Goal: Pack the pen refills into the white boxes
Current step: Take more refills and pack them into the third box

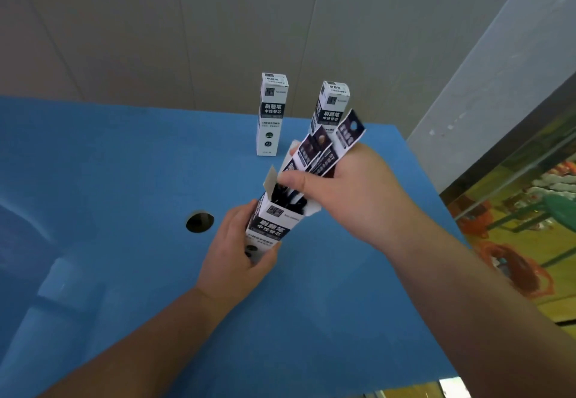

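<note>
A blue tabletop [124, 179] carries all items. A round hole [199, 221] lies in its surface, left of centre. Just right of the hole, the left hand [237, 260] grips the lower half of an open white box [274, 226], fingers curled round it, holding it tilted above the tabletop. The top flaps of the box stand open, and dark pen refills [288, 198] stick out of its mouth. Behind, near the far edge, a closed white box [270, 114] stands upright. To its right, a second closed box [330, 107] stands upright, partly hidden. The right hand [352, 189] clasps a fan of printed cards [327, 148], its thumb and fingertips at the open box mouth.
</note>
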